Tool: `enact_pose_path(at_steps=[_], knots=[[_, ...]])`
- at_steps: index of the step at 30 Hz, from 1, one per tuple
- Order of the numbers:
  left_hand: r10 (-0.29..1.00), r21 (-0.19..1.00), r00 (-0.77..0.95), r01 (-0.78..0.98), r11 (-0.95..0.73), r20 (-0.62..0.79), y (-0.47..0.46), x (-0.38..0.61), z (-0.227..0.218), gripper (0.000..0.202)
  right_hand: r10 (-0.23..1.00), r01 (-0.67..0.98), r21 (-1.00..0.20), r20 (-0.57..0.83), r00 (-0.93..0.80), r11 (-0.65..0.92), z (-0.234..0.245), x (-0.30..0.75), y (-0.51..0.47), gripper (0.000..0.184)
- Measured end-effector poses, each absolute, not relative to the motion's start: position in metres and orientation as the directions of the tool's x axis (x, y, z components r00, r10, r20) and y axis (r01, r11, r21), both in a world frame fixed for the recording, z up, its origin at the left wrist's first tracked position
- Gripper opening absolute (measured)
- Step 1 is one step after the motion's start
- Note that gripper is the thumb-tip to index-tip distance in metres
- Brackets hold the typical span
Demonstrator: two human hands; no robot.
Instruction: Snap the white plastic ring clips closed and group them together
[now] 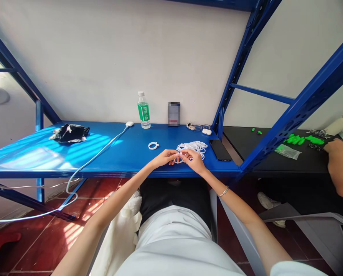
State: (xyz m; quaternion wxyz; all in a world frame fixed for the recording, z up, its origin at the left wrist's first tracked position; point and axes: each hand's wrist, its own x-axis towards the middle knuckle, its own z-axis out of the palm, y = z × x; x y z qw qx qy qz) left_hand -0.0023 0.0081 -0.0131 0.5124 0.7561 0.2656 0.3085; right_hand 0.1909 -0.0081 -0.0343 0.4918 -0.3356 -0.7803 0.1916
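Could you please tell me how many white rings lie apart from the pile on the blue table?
1: a loose white ring lies left of the white ring pile, beyond the left hand; others may be hidden.

Fingertips of the left hand (166, 158) and right hand (193, 160) mask most of a white piece (180, 153), its form unclear, while part of the ring pile (197, 146) disappears behind them. At 12 o'clock from the hands, an upright device (173, 114) is blurred into squares; at 11, lettering on a bottle (144, 111) is too small to read. The edge crops a co-worker's arm (342, 176) at 3 o'clock, and a cable (16, 220) at 8.
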Motion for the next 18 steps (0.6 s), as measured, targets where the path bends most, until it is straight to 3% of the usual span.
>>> enact_pose_path(at_steps=[7,18], knots=[[0.760,0.969,0.629,0.045,-0.244,0.162,0.0067,-0.0011,-0.0120,0.044,0.705,0.283,-0.646,0.634,-0.320,0.709,-0.0337,0.1926,-0.0076,0.025],[0.787,0.970,0.600,0.069,-0.231,0.145,0.0024,0.0035,-0.0094,0.045,0.623,0.257,-0.569,0.697,-0.355,0.782,-0.0301,0.1929,-0.0085,0.021]])
